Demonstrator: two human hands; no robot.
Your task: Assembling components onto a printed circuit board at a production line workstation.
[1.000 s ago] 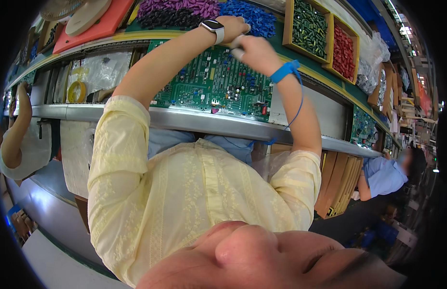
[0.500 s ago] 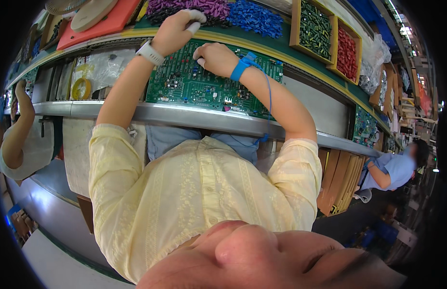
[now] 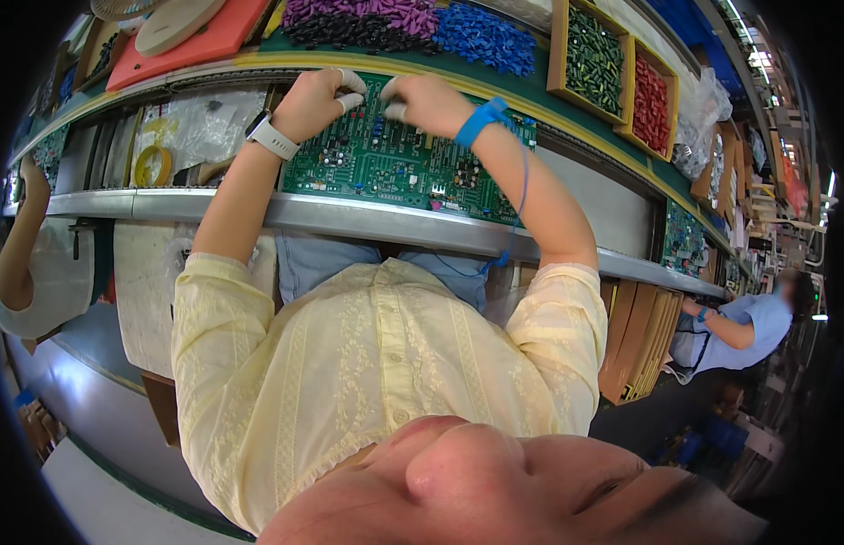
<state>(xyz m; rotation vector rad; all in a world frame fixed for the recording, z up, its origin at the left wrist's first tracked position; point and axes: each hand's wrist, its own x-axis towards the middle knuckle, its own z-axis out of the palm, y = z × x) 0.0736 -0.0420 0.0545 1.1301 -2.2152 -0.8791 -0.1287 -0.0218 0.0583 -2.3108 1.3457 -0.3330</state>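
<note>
A green circuit board [image 3: 349,168] packed with small parts lies across the metal rail in front of me. Over its far left part is my left hand [image 3: 320,102], wearing a white watch and pale finger covers. Its thumb and forefinger curl toward each other; anything between them is too small to make out. My right hand [image 3: 431,104], with a blue wrist strap [image 3: 481,123] and cord, faces it over the board's far edge. Its covered thumb and forefinger are also bent close together, and what they hold, if anything, cannot be made out.
Beyond the board lie piles of purple parts [image 3: 367,14], black parts [image 3: 349,36] and blue parts [image 3: 484,38]. Boxes of green parts [image 3: 593,59] and red parts [image 3: 652,104] stand at right. Yellow tape [image 3: 153,167] lies left. Other people work at both sides.
My left hand has come back from the purple and black piles to the board. My right hand has shifted slightly right and away from me, so the hands now face each other.
</note>
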